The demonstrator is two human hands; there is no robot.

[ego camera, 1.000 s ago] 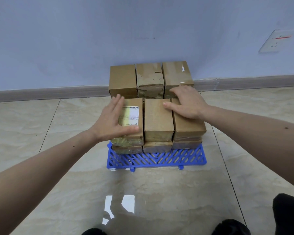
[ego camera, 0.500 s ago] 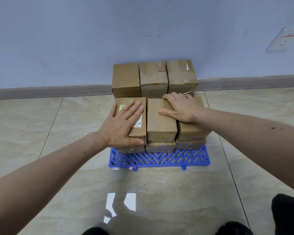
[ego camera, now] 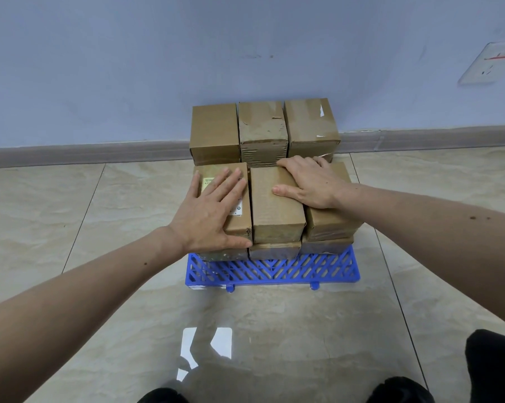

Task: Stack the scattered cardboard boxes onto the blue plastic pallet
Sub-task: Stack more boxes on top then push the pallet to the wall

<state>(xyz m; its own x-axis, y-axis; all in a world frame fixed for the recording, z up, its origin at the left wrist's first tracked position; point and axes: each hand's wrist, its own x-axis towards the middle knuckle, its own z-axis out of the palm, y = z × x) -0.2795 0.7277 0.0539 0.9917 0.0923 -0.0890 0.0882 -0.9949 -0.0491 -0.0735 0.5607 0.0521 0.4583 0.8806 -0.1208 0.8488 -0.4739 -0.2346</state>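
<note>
The blue plastic pallet lies on the tiled floor near the wall, loaded with cardboard boxes; a taller back row of three boxes stands at the wall side, a lower front row in two layers before it; the left hand lies flat, fingers spread, its grip wide, on the labelled front-left box; the right hand rests across the front-middle box and front-right box, fingers bent over their far edge; a wall socket sits at the upper right.
</note>
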